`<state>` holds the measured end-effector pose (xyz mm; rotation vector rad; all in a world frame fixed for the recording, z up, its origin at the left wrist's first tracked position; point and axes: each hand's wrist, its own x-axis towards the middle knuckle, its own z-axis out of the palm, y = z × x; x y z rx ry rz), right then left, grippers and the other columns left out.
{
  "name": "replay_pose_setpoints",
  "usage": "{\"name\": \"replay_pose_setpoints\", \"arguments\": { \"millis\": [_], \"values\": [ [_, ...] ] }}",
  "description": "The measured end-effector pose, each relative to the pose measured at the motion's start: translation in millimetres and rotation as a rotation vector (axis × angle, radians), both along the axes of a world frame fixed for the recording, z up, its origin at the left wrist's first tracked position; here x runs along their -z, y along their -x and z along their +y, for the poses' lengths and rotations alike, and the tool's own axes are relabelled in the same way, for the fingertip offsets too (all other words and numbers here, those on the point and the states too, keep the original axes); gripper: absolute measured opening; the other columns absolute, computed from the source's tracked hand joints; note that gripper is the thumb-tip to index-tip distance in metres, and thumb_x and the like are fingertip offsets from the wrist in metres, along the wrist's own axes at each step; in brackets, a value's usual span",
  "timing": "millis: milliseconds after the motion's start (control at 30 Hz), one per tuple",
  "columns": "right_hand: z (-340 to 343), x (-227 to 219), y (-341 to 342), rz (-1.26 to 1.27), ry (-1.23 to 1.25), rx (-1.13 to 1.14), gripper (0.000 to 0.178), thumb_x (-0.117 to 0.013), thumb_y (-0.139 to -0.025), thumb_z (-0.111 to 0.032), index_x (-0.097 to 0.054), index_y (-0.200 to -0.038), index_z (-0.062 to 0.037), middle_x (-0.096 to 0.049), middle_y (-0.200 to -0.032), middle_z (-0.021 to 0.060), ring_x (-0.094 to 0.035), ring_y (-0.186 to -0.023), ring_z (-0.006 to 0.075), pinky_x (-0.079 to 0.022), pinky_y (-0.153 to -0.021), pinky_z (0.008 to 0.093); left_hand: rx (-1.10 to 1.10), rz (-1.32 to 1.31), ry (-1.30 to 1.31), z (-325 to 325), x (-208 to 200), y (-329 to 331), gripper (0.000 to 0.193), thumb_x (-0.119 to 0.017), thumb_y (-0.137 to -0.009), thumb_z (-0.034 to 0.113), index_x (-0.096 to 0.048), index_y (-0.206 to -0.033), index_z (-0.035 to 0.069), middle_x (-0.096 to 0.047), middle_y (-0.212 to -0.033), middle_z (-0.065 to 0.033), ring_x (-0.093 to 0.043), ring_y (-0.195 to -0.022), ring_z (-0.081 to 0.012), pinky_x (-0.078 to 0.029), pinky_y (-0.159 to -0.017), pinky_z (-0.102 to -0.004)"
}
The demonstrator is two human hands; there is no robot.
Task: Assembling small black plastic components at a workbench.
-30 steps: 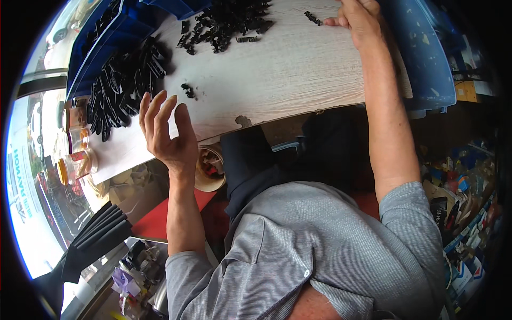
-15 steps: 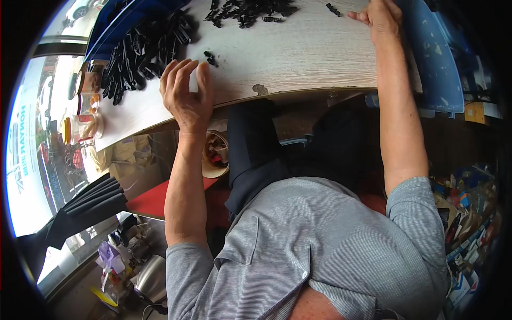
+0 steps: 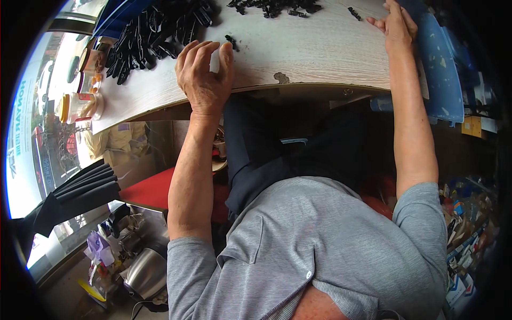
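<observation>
My left hand [image 3: 205, 74] rests at the front edge of the pale wood-grain table [image 3: 320, 53]. Its fingers are curved, the thumb stands apart, and nothing shows between them. Just beyond the thumb lies a small black part [image 3: 231, 42]. To the left, long black plastic pieces [image 3: 144, 45] form a heap. My right hand [image 3: 399, 26] is over the table's far right side, beside a blue plastic bin [image 3: 442, 74]. Its fingers are apart and I see nothing in them; some are near the picture's top edge. Another small black part [image 3: 354, 14] lies left of it.
More small black parts [image 3: 272, 6] are scattered at the table's far side. Lidded jars [image 3: 82, 106] stand at its left end by the window. A blue tray [image 3: 114, 21] is behind the heap. Below left are black tubes [image 3: 88, 186] and a metal kettle [image 3: 145, 273].
The whole view has shifted, so the table and both hands appear farther right. The right hand's fingers have changed pose slightly. The left hand stays at about the same spot on the table.
</observation>
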<state>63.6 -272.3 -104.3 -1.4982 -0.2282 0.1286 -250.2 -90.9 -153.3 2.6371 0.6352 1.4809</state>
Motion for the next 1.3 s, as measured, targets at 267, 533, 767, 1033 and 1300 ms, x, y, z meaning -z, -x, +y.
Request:
{"name": "replay_pose_setpoints", "arguments": {
  "millis": [267, 533, 767, 1033, 1300],
  "values": [
    [-27, 23, 0, -0.060, -0.050, -0.109, 0.018, -0.066, -0.090, -0.018, -0.063, -0.079, -0.0048, -0.036, -0.048, -0.0023, -0.043, -0.047, 0.0096, -0.062, -0.068, 0.0427, -0.017, -0.015, 0.027, -4, 3, -7, 0.013, -0.074, -0.084, 0.022, -0.070, -0.087, 0.010, -0.071, -0.091, -0.0028, -0.064, -0.103, -0.0291, -0.046, -0.093, -0.0403],
    [-42, 21, 18, -0.042, -0.102, -0.197, 0.023, -0.069, -0.090, -0.022, -0.064, -0.086, -0.0006, -0.035, -0.049, -0.0002, -0.045, -0.049, 0.0120, -0.061, -0.077, 0.0480, -0.030, -0.041, -0.001, 0, 5, -7, 0.011, -0.073, -0.083, 0.020, -0.069, -0.086, 0.010, -0.071, -0.088, -0.0031, -0.065, -0.099, -0.0278, -0.047, -0.092, -0.0399],
    [-49, 21, 16, -0.026, -0.084, -0.273, 0.022, -0.067, -0.091, -0.022, -0.064, -0.085, -0.0013, -0.034, -0.049, -0.0005, -0.046, -0.051, 0.0125, -0.059, -0.082, 0.0503, -0.033, -0.018, -0.010, -1, 2, -6, 0.010, -0.073, -0.084, 0.017, -0.071, -0.088, 0.007, -0.072, -0.090, -0.0075, -0.067, -0.098, -0.0273, -0.052, -0.086, -0.0373],
    [-44, 27, 11, -0.034, -0.130, -0.296, 0.021, -0.063, -0.092, -0.021, -0.062, -0.079, -0.0039, -0.033, -0.048, -0.0001, -0.046, -0.053, 0.0128, -0.060, -0.081, 0.0503, -0.027, -0.012, -0.009, 2, 4, -5, 0.010, -0.072, -0.084, 0.017, -0.070, -0.088, 0.008, -0.071, -0.089, -0.0059, -0.067, -0.097, -0.0275, -0.050, -0.088, -0.0383],
    [-44, 17, 19, -0.067, -0.108, -0.186, 0.022, -0.060, -0.092, -0.020, -0.062, -0.075, -0.0053, -0.033, -0.049, 0.0002, -0.047, -0.054, 0.0135, -0.060, -0.079, 0.0498, -0.004, -0.028, -0.013, 1, 4, -13, 0.009, -0.073, -0.082, 0.016, -0.069, -0.086, 0.009, -0.071, -0.085, -0.0039, -0.067, -0.095, -0.0273, -0.049, -0.089, -0.0390]
  ]
}}
